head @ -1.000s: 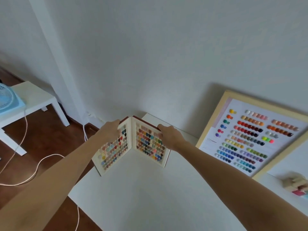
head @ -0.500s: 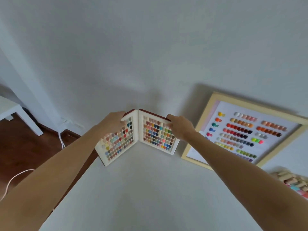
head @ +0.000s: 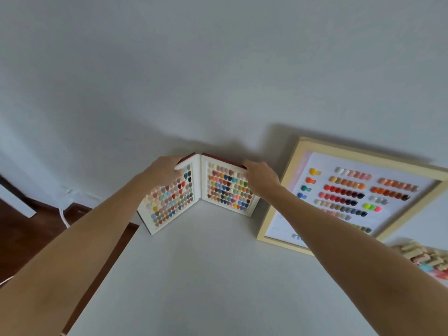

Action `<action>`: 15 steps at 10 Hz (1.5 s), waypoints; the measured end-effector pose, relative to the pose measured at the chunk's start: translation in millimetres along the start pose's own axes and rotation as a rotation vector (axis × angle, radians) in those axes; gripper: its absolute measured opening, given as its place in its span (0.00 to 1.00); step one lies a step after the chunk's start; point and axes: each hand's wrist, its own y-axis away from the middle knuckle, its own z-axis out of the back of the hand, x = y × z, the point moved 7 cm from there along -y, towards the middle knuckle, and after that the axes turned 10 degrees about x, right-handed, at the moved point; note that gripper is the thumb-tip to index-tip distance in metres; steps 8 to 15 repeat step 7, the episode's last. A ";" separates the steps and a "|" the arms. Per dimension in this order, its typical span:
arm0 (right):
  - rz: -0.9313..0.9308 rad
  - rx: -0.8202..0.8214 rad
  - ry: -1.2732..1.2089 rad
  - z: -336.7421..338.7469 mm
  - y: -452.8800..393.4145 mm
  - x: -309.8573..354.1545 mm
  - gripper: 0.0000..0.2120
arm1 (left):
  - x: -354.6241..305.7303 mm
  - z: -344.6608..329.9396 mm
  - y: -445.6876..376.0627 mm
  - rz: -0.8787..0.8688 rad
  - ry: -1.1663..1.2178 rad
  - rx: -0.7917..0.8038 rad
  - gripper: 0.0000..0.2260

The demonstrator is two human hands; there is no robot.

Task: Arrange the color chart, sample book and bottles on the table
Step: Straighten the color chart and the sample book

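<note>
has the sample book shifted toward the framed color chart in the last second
Cannot tell. The camera tilted up, so everything shifted together. The sample book stands open near the table's back left corner, a gap left of the color chart, much as before.

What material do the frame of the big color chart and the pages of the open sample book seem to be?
Pale chart frame: probably light unpainted wood, matte, though no grain shows. White sample book pages: stiff board or plastic, standing unbent; the rows of colored chips look glossy.

Bottles [head: 429,261] blurred and cut off at right edge.
</note>
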 end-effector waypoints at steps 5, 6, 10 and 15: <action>0.092 -0.171 0.043 14.9 8.4 7.6 0.20 | -1.8 2.6 15.5 0.082 0.017 -0.045 0.17; 0.180 -0.252 0.003 28.0 35.9 15.2 0.19 | -15.1 12.6 34.7 0.062 -0.021 -0.207 0.24; 0.269 -0.253 -0.011 28.1 76.0 19.5 0.17 | -43.1 13.6 68.1 -0.039 -0.006 -0.418 0.22; 0.269 -0.253 -0.011 28.1 76.0 19.5 0.17 | -43.1 13.6 68.1 -0.039 -0.006 -0.418 0.22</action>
